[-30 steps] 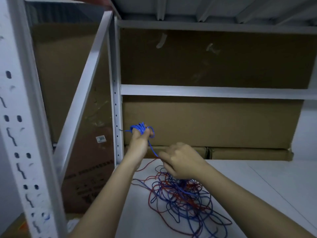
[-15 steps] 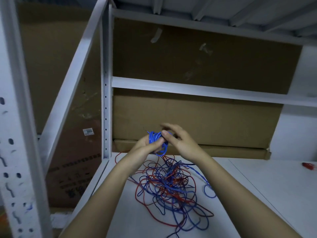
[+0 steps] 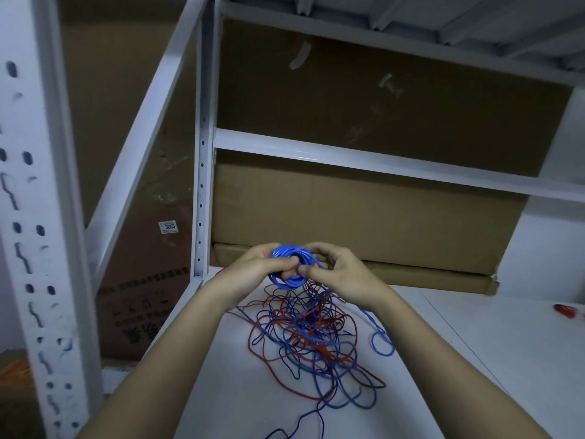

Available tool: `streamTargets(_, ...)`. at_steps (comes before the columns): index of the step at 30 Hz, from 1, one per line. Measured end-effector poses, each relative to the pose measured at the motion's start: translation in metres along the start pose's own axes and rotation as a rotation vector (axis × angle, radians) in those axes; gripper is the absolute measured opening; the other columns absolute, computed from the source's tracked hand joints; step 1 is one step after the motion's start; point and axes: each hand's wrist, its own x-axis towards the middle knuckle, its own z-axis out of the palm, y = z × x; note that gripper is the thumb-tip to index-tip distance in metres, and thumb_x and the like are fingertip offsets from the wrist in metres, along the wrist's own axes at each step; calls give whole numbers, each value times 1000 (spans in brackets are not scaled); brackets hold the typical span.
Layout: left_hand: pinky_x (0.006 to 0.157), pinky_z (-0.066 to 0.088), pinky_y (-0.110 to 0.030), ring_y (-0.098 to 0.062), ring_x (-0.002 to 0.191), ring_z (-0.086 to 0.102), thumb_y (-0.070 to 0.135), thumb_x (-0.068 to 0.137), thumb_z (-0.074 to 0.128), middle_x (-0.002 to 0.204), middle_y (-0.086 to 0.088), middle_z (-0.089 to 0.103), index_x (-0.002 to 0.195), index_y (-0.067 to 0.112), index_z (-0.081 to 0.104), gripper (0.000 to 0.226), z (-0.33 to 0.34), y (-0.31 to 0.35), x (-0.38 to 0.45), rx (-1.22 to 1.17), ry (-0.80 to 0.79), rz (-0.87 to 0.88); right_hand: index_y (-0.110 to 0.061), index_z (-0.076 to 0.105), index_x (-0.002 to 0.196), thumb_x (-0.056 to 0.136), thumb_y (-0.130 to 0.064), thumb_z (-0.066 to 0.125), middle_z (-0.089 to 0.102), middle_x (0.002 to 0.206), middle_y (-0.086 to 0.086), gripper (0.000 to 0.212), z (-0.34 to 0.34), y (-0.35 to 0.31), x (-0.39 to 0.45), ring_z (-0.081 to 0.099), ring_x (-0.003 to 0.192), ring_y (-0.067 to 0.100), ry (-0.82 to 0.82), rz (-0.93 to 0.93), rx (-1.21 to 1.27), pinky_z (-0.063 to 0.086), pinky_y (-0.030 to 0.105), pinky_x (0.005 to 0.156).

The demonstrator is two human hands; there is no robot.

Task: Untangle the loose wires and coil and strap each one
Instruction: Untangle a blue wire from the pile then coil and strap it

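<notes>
Blue coil, opening facing us: we grip it with left hand and right hand, above wire tangle; cardboard box behind.

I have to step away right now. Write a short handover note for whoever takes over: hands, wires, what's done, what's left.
Left hand: grips the blue coil from the left, above the shelf.
Right hand: pinches the same coil from the right.
Blue wire trails from the coil down into the tangle of red and blue wires on the shelf.
Done: part of one blue wire is coiled. No strap shows on it.
Left: finish that coil, strap it, then free, coil and strap the rest.
A small red thing lies at the shelf's right edge, too blurred to name.
</notes>
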Motion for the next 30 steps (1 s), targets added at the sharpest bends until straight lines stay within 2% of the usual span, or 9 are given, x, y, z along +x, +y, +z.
streamTargets(3, 71, 48, -13, -4, 70, 63, 11, 94, 58, 72, 1, 66, 99, 4, 49, 12, 4, 0, -1, 86, 115, 44, -20, 63, 97, 85, 0, 62, 64, 81, 5, 24, 11, 4, 0, 53, 76, 20, 142, -63, 5, 42, 35, 73)
streamTargets(7, 76, 48, -30, -14, 79, 63, 21, 90, 65, 92, -8, 69, 102, 8, 52, 22, 2, -3, -5, 322, 216, 70, -29, 56, 113, 80, 0, 63, 68, 83, 0, 44, 20, 7, -4, 54, 71, 16, 199, -87, 95, 45, 26, 67)
streamTargets(10, 84, 48, -35, -14, 94, 60, 28, 88, 67, 104, 2, 61, 109, 23, 53, 26, -2, -8, -8, 514, 233, 67, -31, 61, 104, 79, 2, 64, 67, 79, -11, 42, 22, 8, -4, 53, 70, 10, 170, -126, 22, 45, 20, 65)
streamTargets(13, 103, 33, -26, -7, 130, 34, 19, 83, 68, 138, 7, 34, 143, 32, 29, 73, -5, -8, -12, 653, 269, 164, -35, 66, 95, 76, 2, 66, 67, 77, -12, 41, 23, 6, -3, 51, 66, 6, 143, -132, -46, 44, 18, 63)
streamTargets(16, 112, 20, -30, -2, 137, 16, 21, 81, 64, 152, 11, 21, 151, 34, 12, 89, -4, -1, -15, 931, 207, 297, -36, 64, 95, 74, -3, 68, 65, 79, -4, 40, 22, 8, 0, 48, 66, 9, 96, -112, -91, 42, 23, 63)
streamTargets(18, 108, 25, -30, -13, 133, 32, 28, 84, 62, 142, 2, 42, 149, 24, 26, 75, -2, 0, -10, 1137, 189, 290, -36, 56, 98, 71, -8, 69, 69, 81, -5, 41, 20, 8, 3, 48, 64, 11, 63, -95, -92, 41, 26, 61)
streamTargets(21, 73, 46, -34, -22, 89, 58, 33, 87, 58, 96, 0, 61, 108, 15, 54, 28, 1, 5, -4, 1152, 222, 194, -37, 42, 96, 63, -16, 67, 70, 79, -2, 46, 9, 4, 10, 41, 55, 10, 44, -51, -58, 37, 26, 53)
streamTargets(25, 59, 42, -29, -5, 61, 52, 29, 87, 61, 72, 6, 58, 90, 17, 58, 12, -3, 6, 6, 812, 169, 91, -38, 45, 92, 61, -16, 67, 70, 88, 15, 44, -7, -1, 21, 46, 59, 17, -21, -25, -48, 39, 31, 58)
streamTargets(30, 62, 38, -17, 6, 62, 50, 35, 90, 61, 73, 13, 56, 89, 24, 58, 12, -9, 2, 17, 540, 15, -8, -15, 55, 96, 80, 2, 67, 73, 80, 5, 27, -25, 0, 28, 59, 61, 10, -110, -32, -66, 44, 22, 57)
